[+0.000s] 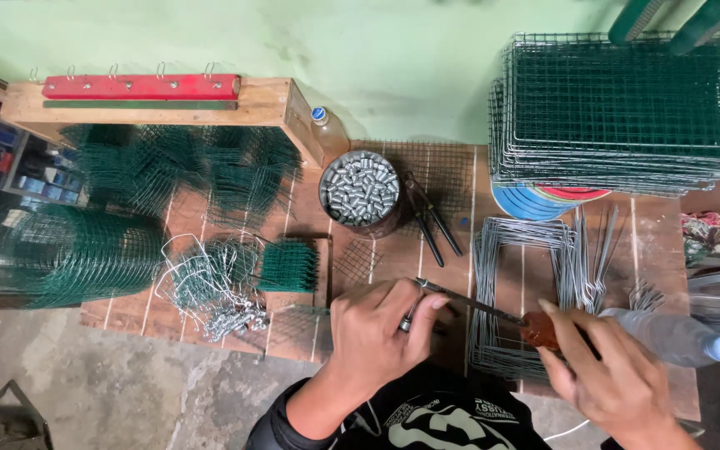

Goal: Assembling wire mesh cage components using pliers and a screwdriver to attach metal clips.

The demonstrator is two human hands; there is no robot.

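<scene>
At the lower centre of the frame the left hand (377, 329) is curled nearly closed around a small metal part (407, 321), pinching it against the wooden bench (210, 225). Lower right, the right hand (602, 371) is wrapped shut on the reddish-brown handle of a screwdriver-like tool (493, 312), whose thin steel shaft slants up-left to meet the left hand's fingertips. The tool looks stiff and light, best held at that thick handle; the small part looks hard, smooth and easy to let slip.

Just beside the right hand lie a clear plastic bottle (677, 337) and bent wire frames (518, 292). Farther up, at centre, sit a round tin of silvery metal sleeves (360, 192) and dark pliers (431, 217). A green mesh roll (68, 254) lies at left, and stacked green mesh panels (627, 108) fill the upper right.
</scene>
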